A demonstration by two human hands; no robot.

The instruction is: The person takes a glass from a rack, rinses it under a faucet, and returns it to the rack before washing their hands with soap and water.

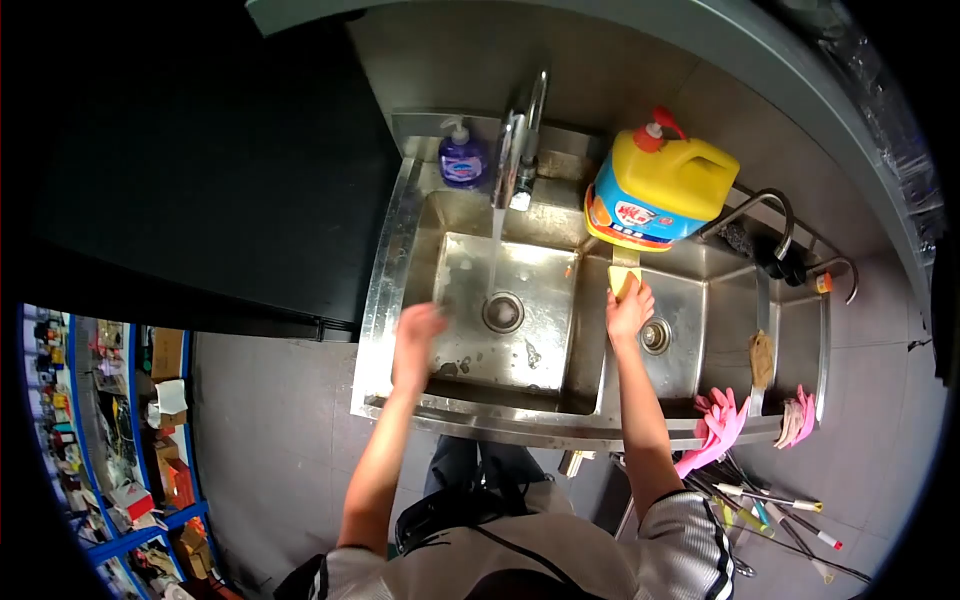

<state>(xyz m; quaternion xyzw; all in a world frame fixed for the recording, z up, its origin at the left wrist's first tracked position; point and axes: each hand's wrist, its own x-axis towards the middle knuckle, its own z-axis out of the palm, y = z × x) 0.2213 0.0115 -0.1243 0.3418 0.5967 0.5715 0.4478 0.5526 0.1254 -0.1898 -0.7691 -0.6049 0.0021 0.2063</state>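
My right hand (629, 312) is closed on a yellow sponge (622, 277) over the middle basin, just below a big yellow jug of dish soap (665, 180) with a red pump. My left hand (416, 332) is over the left side of the large basin and smeared by motion, so its fingers do not show clearly. Water runs from the chrome faucet (508, 160) into the large steel basin (465, 270), close to its drain (503, 313).
A purple hand soap bottle (462, 160) stands at the back left of the sink. Pink rubber gloves (722, 420) hang over the front rim at the right, near a brown cloth (761, 358). Long-handled tools (790, 510) lean below. Blue shelving (130, 430) stands far left.
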